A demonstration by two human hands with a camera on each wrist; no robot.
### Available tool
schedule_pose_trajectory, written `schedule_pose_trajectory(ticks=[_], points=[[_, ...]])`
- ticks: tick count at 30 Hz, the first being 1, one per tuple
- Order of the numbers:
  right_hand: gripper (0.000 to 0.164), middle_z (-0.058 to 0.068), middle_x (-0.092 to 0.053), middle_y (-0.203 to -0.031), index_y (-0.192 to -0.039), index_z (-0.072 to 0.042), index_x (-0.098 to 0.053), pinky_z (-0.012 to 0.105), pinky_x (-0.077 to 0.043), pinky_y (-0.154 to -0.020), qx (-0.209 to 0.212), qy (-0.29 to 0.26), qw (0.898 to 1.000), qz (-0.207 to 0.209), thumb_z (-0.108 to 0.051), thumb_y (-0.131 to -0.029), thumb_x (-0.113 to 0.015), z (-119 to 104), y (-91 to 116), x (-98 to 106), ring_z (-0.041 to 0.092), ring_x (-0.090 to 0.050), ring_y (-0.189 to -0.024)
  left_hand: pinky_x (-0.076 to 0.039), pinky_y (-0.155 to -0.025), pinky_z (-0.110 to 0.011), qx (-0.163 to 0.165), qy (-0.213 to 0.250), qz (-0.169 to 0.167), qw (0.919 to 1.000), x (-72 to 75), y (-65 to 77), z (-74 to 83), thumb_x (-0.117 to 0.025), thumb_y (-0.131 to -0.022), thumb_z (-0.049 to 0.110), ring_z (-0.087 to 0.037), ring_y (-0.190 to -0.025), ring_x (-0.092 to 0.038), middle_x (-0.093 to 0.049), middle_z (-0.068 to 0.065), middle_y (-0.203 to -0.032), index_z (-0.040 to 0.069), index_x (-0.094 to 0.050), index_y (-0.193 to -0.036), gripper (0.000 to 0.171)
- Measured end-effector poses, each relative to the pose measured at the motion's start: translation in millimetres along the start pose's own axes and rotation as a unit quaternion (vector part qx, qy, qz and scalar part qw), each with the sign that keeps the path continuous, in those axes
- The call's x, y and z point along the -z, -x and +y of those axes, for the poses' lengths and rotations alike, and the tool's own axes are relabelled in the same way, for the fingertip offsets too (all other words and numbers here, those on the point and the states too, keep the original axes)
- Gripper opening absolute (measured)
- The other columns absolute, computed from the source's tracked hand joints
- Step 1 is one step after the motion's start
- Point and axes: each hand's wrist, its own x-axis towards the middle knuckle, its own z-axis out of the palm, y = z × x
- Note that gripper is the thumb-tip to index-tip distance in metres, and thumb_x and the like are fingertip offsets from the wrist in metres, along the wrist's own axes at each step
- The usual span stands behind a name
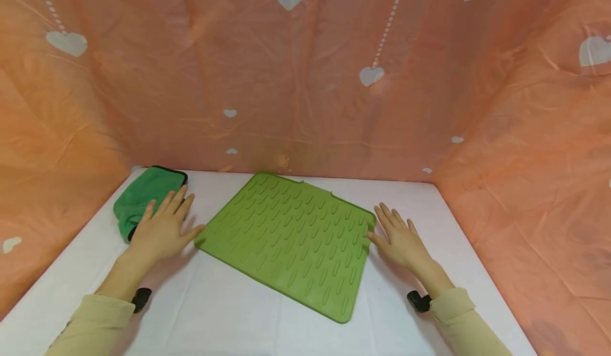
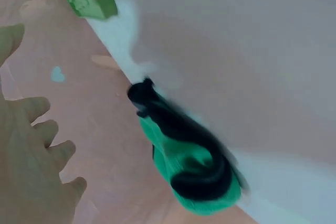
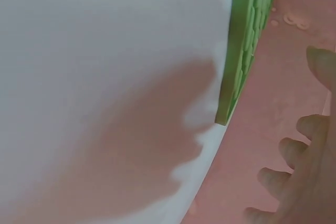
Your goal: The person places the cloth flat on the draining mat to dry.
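Fingers are spread wide on the bare left hand and the bare right hand, and nothing is held. Both are held up above a flat white table. Between them, a four-cornered, rubbery-looking green mat with rows of little bumps is set at a slant. By the left hand, a soft green cloth with black edges is seen.

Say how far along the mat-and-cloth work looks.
Done: the green mat lies spread on the white table. In hand: nothing gripped; the left hand hovers near the green cloth, the right hand near the mat's right edge. Possibly left: straightening or wiping the mat, since it sits askew and the cloth lies bunched.
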Motion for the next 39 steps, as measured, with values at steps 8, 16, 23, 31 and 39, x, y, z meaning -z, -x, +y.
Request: schedule_pose_trajectory(ticks=[8,16,23,31,39], points=[[0.076,0.020,-0.028,-0.168,-0.162,-0.001,-0.032,0.074,-0.021,-0.116,0.029,0.005,1.000,-0.010,-0.042,-0.105,-0.060,-2,18,-3,0.051,-0.029,-0.150,-0.012,-0.117,-0.075,0.000,-0.001,0.048,0.9988,8.1,9.3,-30.9,-0.059,-0.103,0.051,-0.050,-0.153,-0.019,-0.016,-0.023,-0.171,-0.004,-0.032,-0.160,0.084],[0.075,0.019,-0.030,-0.167,-0.161,-0.003,-0.036,0.075,-0.018,-0.116,0.052,-0.002,0.998,-0.047,-0.044,-0.103,-0.062,-4,31,-11,0.049,-0.028,-0.151,-0.012,-0.114,-0.078,0.013,-0.015,0.021,0.9996,15.8,5.7,-70.4,-0.054,-0.106,0.051,-0.056,-0.149,-0.021,-0.014,-0.028,-0.169,-0.007,-0.032,-0.159,0.082],[0.074,0.016,-0.034,-0.166,-0.159,-0.004,-0.041,0.075,-0.021,-0.116,0.071,0.004,0.995,-0.075,-0.047,-0.103,-0.061,-8,35,-15,0.048,-0.030,-0.151,-0.011,-0.109,-0.083,0.042,-0.004,-0.027,0.9987,19.2,-1.1,-112.4,-0.053,-0.104,0.059,-0.059,-0.149,-0.015,-0.006,-0.031,-0.169,-0.008,-0.025,-0.160,0.092],[0.071,0.014,-0.034,-0.167,-0.160,-0.007,-0.041,0.075,-0.021,-0.115,0.077,0.000,0.992,-0.099,-0.049,-0.105,-0.057,-8,35,-20,0.048,-0.030,-0.151,-0.022,-0.103,-0.085,0.033,-0.014,-0.053,0.9980,13.6,-2.5,-136.8,-0.057,-0.101,0.060,-0.068,-0.140,-0.021,-0.015,-0.039,-0.162,-0.011,-0.032,-0.156,0.093],[0.070,0.014,-0.030,-0.169,-0.160,-0.008,-0.041,0.077,-0.019,-0.115,0.079,0.001,0.989,-0.124,-0.051,-0.107,-0.053,-7,32,-24,0.047,-0.027,-0.153,-0.026,-0.101,-0.086,0.020,0.012,-0.076,0.9968,-0.3,-6.9,-142.3,-0.062,-0.100,0.055,-0.078,-0.131,-0.026,-0.017,-0.042,-0.160,-0.011,-0.036,-0.153,0.090]])
